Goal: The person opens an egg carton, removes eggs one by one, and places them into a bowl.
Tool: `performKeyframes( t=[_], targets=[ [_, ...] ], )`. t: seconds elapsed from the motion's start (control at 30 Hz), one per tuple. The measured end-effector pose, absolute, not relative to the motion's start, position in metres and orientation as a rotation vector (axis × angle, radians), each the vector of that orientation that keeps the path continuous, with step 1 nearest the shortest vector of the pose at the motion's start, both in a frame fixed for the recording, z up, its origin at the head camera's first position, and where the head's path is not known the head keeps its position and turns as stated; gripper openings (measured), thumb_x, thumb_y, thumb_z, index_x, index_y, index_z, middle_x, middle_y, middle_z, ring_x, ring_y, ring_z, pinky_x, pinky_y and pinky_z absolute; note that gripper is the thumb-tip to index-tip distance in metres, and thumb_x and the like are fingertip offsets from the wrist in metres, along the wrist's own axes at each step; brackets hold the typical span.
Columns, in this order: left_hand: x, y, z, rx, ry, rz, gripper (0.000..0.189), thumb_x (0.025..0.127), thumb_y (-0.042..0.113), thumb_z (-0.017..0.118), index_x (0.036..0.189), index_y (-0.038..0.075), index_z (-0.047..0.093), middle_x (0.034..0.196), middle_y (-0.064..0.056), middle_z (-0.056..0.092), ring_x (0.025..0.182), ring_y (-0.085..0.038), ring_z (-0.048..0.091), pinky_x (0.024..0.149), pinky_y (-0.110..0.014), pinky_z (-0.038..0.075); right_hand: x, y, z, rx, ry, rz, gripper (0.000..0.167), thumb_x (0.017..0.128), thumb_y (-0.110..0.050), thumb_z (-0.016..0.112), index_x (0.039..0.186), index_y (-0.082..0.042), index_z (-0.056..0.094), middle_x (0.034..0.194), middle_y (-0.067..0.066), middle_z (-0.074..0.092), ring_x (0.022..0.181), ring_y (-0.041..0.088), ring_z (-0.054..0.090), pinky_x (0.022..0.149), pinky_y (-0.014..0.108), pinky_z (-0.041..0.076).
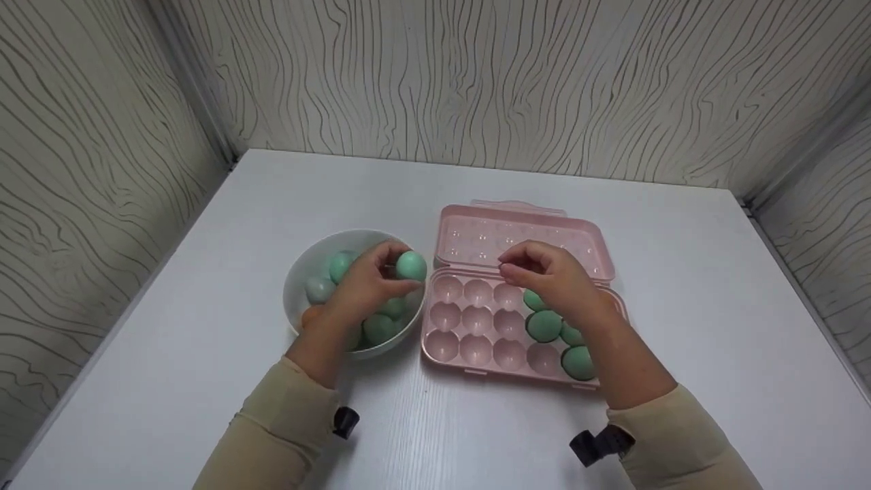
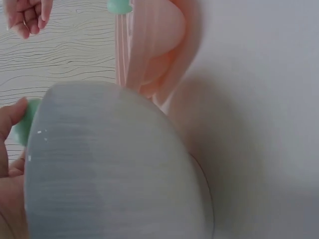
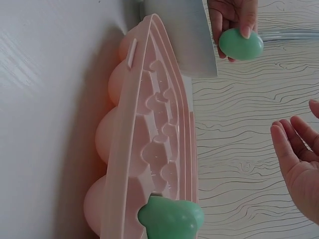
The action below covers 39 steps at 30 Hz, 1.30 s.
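My left hand (image 1: 364, 282) pinches a green egg (image 1: 411, 266) between thumb and fingers, over the right side of a white bowl (image 1: 292, 275). More green eggs, a grey-green one (image 1: 318, 290) and an orange one (image 1: 311, 316) lie in the bowl. To its right sits a pink egg carton (image 1: 476, 320), its lid (image 1: 476, 235) folded back. Several green eggs (image 1: 544, 327) fill cups at the carton's right, partly hidden by my right arm. My right hand (image 1: 554, 275) hovers above the carton, fingers loosely bent and holding nothing; in the right wrist view its palm (image 3: 304, 177) shows empty.
Bowl and carton stand close together on a white table (image 1: 204, 327). Wood-patterned panels (image 1: 435, 88) rise behind the table and at both sides. Each forearm wears a small black wrist camera (image 1: 346, 422).
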<state>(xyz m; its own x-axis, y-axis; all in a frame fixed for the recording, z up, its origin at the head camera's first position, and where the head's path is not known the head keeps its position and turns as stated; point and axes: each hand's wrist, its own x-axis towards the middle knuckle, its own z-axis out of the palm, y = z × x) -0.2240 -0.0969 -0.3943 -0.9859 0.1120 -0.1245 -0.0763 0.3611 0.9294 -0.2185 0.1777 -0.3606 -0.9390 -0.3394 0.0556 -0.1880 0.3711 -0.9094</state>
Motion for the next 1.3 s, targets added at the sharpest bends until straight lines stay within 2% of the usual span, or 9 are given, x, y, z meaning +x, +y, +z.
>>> performKeyframes(
  t=[0.37,0.6,0.9,1.07,1.3],
  targets=[
    [-0.225,-0.098,-0.41,-0.072,2.553,1.516,0.046,0.07,0.02,0.079,0.112,0.025,0.061,0.108,0.005,0.06,0.102,-0.016,0.053,0.094,-0.035,0.042,-0.217,0.179,-0.362,-0.49,2.468,-1.618,0.023,0.084,-0.03,0.066,0.102,-0.014,0.064,0.094,0.006,0.061,0.085,0.024,0.057,0.072,0.024,0.052],
    [-0.225,-0.096,-0.413,-0.086,2.592,1.484,0.051,0.069,0.02,0.08,0.117,0.024,0.061,0.11,0.004,0.06,0.102,-0.016,0.052,0.094,-0.034,0.042,-0.218,0.18,-0.364,-0.528,2.422,-1.65,0.026,0.085,-0.027,0.065,0.102,-0.008,0.063,0.094,0.011,0.06,0.089,0.034,0.057,0.073,0.024,0.052],
    [-0.225,-0.097,-0.417,-0.107,2.557,1.573,0.048,0.071,0.018,0.079,0.116,0.021,0.062,0.107,0.002,0.061,0.1,-0.017,0.053,0.091,-0.034,0.044,-0.218,0.18,-0.365,-0.549,2.408,-1.655,0.025,0.086,-0.025,0.064,0.103,-0.007,0.063,0.094,0.012,0.06,0.09,0.036,0.057,0.074,0.024,0.052],
    [-0.226,-0.097,-0.42,-0.167,2.51,1.638,0.047,0.071,0.018,0.079,0.114,0.022,0.063,0.106,0.003,0.061,0.1,-0.016,0.053,0.089,-0.033,0.044,-0.218,0.179,-0.365,-0.528,2.402,-1.653,0.025,0.086,-0.024,0.064,0.103,-0.007,0.062,0.096,0.012,0.06,0.09,0.032,0.059,0.077,0.026,0.052],
    [-0.224,-0.098,-0.418,-0.271,2.468,1.636,0.047,0.069,0.021,0.08,0.113,0.023,0.063,0.105,0.003,0.061,0.1,-0.016,0.053,0.09,-0.033,0.044,-0.213,0.177,-0.357,-0.501,2.405,-1.63,0.023,0.088,-0.018,0.062,0.105,-0.003,0.061,0.098,0.015,0.06,0.086,0.02,0.06,0.076,0.023,0.051]
  ],
)
